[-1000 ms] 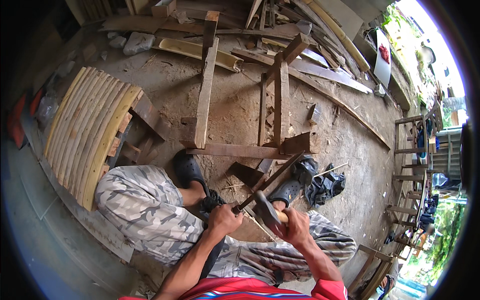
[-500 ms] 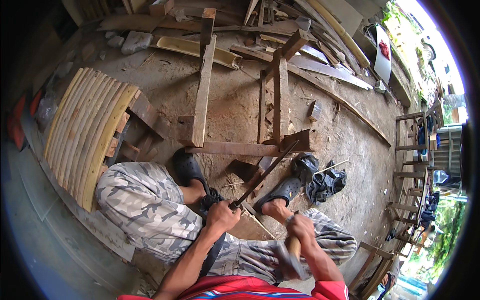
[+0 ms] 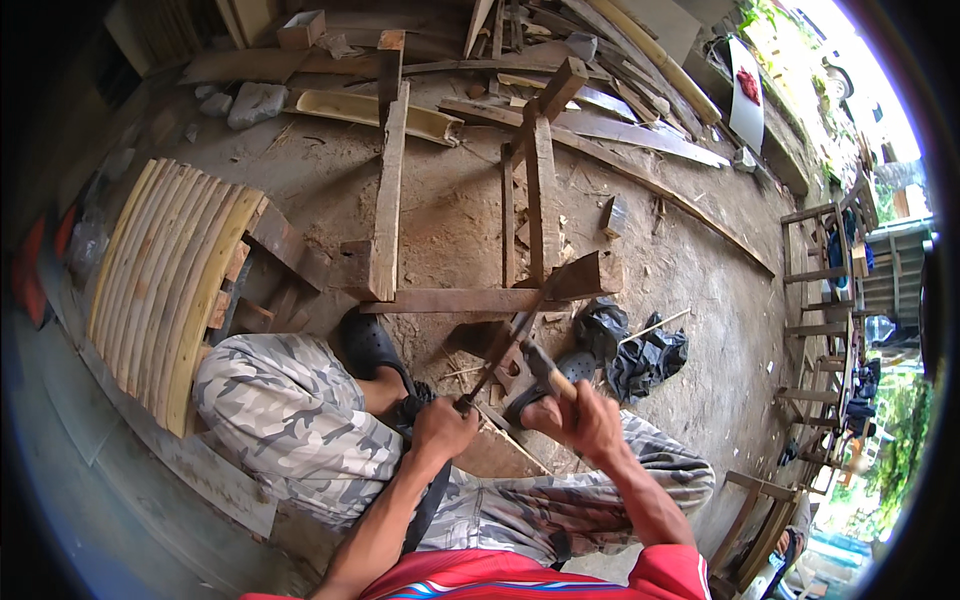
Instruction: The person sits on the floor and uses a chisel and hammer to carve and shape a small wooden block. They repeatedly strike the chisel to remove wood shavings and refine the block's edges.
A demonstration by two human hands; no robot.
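Note:
My left hand (image 3: 445, 429) is closed around the near end of a long, thin dark bar (image 3: 491, 368), perhaps a blade; I cannot tell. The bar slants away to the right, its far end over the crosspiece of a wooden frame (image 3: 450, 300) lying on the ground. My right hand (image 3: 588, 418) grips the wooden handle of a hammer (image 3: 541, 364). The hammer's head is up beside the bar's middle; whether they touch, I cannot tell. Below the bar, a pale wood piece (image 3: 500, 452) lies between my legs.
A slatted wooden seat (image 3: 175, 290) stands at the left. Black plastic bags (image 3: 650, 360) lie on the ground past my right foot. Planks and scrap wood (image 3: 640, 100) are piled at the back. Along the right side runs a row of wooden frames (image 3: 815, 305).
My right hand has swung the hammer from low over my lap up and forward to the bar. The left hand stays in about the same place, still holding the bar.

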